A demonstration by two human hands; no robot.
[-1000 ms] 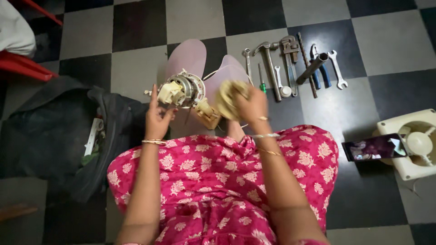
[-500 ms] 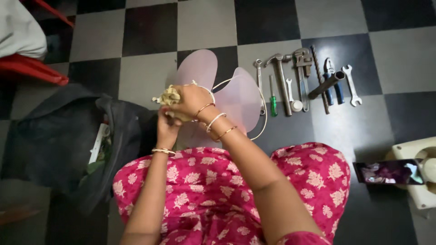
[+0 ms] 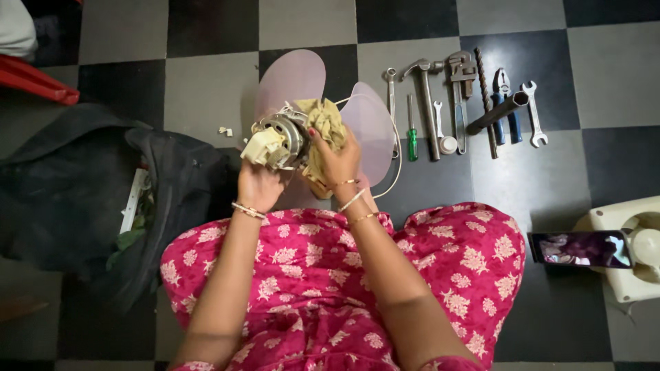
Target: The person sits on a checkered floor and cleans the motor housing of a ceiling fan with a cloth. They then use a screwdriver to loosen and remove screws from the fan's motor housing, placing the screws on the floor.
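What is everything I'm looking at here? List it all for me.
Fan motor: one, silver and cream, held above the floor.
Cloth: one, yellowish, pressed on the motor.
Fan blades: pale pink, on the floor under the motor.
Tools: about ten in a row, upper right; spanners, hammer, pipe wrench, green screwdriver, pliers.
Phone: one, dark, screen lit, right.
Fan housing: one, cream, right edge.
Bag: one, black, left.
Floor: black and grey checks.
Dress: pink, flowered, bottom centre.
Left hand: grips the motor from below.
Right hand: holds the cloth.
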